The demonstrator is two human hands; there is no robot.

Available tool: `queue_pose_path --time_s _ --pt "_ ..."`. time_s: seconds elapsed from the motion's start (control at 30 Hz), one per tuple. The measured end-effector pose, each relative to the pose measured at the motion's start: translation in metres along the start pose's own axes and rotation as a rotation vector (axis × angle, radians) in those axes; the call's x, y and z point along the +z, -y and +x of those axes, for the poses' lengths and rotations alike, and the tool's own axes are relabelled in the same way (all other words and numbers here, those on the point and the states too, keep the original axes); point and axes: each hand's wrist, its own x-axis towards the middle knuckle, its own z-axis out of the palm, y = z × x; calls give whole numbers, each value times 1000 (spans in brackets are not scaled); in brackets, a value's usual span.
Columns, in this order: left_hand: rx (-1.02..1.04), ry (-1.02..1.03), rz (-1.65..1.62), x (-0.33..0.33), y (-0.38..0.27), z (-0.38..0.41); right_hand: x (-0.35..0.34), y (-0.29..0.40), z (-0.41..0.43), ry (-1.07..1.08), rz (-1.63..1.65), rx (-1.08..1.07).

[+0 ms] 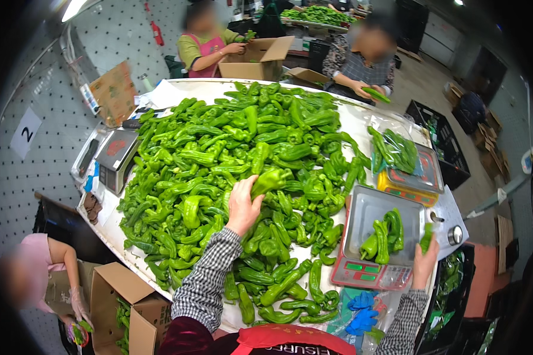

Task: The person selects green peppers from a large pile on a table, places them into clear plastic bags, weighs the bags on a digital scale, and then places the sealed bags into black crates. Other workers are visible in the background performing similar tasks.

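Observation:
My left hand (243,206) reaches over a large heap of green peppers (195,155) and grips one light-green pepper (272,181), raised at the heap's middle. At the right, my right hand (425,259) holds another green pepper (426,238) beside a red digital scale (342,266). On the scale's grey tray (357,213) lie a few loose peppers (384,237). The scale's green displays are lit and face me. Loose peppers (288,284) are strewn between the heap and the table's near edge.
A yellow scale (408,191) carries a clear bag of peppers (397,151). Blue gloves (362,313) lie near the front edge. Another scale (115,153) stands left. People work around the white table (244,310), by cardboard boxes (115,284). Black crates (444,142) stand right.

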Motion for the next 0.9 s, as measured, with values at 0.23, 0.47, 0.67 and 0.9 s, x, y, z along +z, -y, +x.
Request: queue_pose_path --time_s 0.23,0.47,0.67,0.9 --pt "251 154 -30 -2 -60 -46 6 17 -25 -113 -127 -189" --pt "688 341 -127 7 -146 -84 -23 153 -109 767 887 -143" --pt "484 397 -209 11 -162 -103 -19 149 -140 895 1174 176" --pt "265 618 -616 10 -152 -121 -24 122 -138 959 1354 440"
